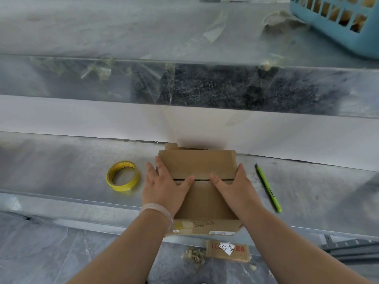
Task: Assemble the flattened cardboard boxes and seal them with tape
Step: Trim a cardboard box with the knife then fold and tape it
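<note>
Single view, from a wide-angle camera worn on the head. It looks forward and steeply down from above the near edge of the counter (61, 171). It is close enough that both forearms enter from the bottom edge. The left hand (164, 187) and right hand (238, 189) lie just below frame centre on the cardboard box (196, 165). The floor (51, 253) fills the bottom strip, and the top right corner cuts off a blue basket (348, 31).
</note>
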A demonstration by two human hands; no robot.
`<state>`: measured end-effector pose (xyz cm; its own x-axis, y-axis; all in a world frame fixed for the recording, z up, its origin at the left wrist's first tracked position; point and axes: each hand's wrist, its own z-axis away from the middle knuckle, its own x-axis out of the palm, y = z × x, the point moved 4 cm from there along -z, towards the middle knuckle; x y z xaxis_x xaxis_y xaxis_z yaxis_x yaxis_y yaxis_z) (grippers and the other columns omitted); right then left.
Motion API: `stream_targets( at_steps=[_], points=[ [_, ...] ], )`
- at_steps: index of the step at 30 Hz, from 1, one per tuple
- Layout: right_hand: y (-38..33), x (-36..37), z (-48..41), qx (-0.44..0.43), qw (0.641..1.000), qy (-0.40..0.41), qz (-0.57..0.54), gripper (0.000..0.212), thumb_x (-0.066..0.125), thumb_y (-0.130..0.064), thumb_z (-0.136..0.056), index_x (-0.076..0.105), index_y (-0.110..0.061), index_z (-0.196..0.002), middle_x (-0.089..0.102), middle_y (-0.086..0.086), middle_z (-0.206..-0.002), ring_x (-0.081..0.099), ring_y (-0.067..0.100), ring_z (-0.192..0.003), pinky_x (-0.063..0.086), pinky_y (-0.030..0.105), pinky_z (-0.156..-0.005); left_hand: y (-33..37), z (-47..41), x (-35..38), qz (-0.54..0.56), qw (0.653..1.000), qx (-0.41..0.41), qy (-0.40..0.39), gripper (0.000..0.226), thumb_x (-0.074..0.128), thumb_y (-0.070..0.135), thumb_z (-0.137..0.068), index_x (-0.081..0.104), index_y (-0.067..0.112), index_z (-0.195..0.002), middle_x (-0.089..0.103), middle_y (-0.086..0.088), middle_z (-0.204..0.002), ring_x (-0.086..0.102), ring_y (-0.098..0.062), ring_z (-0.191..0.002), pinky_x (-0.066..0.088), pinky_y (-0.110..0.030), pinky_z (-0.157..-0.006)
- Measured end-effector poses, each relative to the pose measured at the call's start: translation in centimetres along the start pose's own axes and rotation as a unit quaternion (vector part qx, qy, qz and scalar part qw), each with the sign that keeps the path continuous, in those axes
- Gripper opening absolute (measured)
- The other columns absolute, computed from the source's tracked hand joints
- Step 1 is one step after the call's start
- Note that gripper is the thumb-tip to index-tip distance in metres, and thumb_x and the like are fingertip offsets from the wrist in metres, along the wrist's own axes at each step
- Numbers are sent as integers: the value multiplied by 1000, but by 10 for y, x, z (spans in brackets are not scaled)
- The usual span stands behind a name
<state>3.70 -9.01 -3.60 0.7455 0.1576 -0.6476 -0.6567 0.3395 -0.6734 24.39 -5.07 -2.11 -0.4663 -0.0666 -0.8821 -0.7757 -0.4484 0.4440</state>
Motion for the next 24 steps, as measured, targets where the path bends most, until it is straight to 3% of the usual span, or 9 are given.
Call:
stream_targets(
  at_steps=[2, 4, 9, 12, 14, 16, 19, 22, 24],
  points=[
    [0, 1, -3, -12, 1000, 8, -7, 65, 60, -71, -77, 43, -30, -125, 62, -8, -107, 58, 11, -87, 50, 34, -77, -3, -5, 0, 42, 999, -8, -19, 114, 52, 77, -73, -7, 20, -152, 25, -10, -153, 36, -28, -135, 32, -35, -107],
    [1, 2, -5, -16, 1000, -1, 0, 49, 55, -65, -86, 48, -28, -118, 56, -14, -90, 53, 6, -77, 45, 31, -69, -5, -7, -3, 65, 998, -4, -16, 108, 57, 70, -75, -4, 24, -152, 40, -5, -142, 50, -27, -122, 42, -36, -97],
    [2, -1, -8, -18, 999, -22, -23, 45, 36, -51, -100, 51, -20, -131, 60, -2, -108, 53, 18, -95, 41, 33, -83, -15, -13, -7, 116, 993, -32, -14, 81, 50, 48, -94, 2, 22, -153, 54, -6, -133, 54, -29, -116, 43, -35, -91],
    [10, -1, -8, 0, 995, -55, -84, 51, 26, -49, -103, 40, -26, -146, 49, 3, -143, 47, 23, -124, 34, 36, -106, -21, -13, -6, 166, 984, -50, -41, 67, 41, 40, -100, 6, 22, -153, 50, -9, -140, 49, -31, -123, 39, -36, -98],
    [15, 0, -8, 23, 989, -85, -115, 59, 24, -59, -100, 30, -32, -152, 40, 0, -151, 38, 25, -137, 28, 45, -116, -25, -15, -3, 221, 971, -66, -64, 62, 39, 39, -100, 12, 21, -153, 44, -5, -145, 43, -29, -130, 34, -36, -107],
    [19, 2, -7, 49, 983, -110, -135, 66, 28, -67, -95, 32, -32, -151, 49, -2, -138, 47, 24, -127, 36, 46, -109, -27, -17, 1, 290, 950, -71, -88, 55, 42, 40, -100, 27, 22, -150, 49, -1, -141, 46, -26, -128, 34, -39, -109],
    [18, 3, -7, 72, 976, -123, -162, 61, 29, -64, -97, 43, -28, -144, 55, -1, -126, 53, 23, -114, 43, 46, -104, -26, -16, 1, 351, 931, -46, -89, 34, 45, 33, -100, 51, 25, -133, 66, 11, -111, 60, -9, -103, 48, -26, -83],
    [19, 3, -10, 106, 968, -132, -185, 60, 26, -64, -98, 49, -27, -140, 57, 6, -130, 56, 28, -116, 44, 50, -104, -28, -13, 2, 425, 897, -65, -108, 26, 41, 30, -102, 59, 30, -121, 70, 10, -102, 64, -6, -91, 50, -22, -69],
    [22, 3, -9, 155, 948, -145, -237, 62, 29, -66, -96, 54, -23, -133, 64, 9, -119, 63, 29, -105, 52, 47, -93, -30, -11, 2, 456, 875, -98, -128, 26, 41, 35, -102, 60, 37, -119, 70, 10, -100, 66, -6, -85, 52, -21, -62]
  ],
)
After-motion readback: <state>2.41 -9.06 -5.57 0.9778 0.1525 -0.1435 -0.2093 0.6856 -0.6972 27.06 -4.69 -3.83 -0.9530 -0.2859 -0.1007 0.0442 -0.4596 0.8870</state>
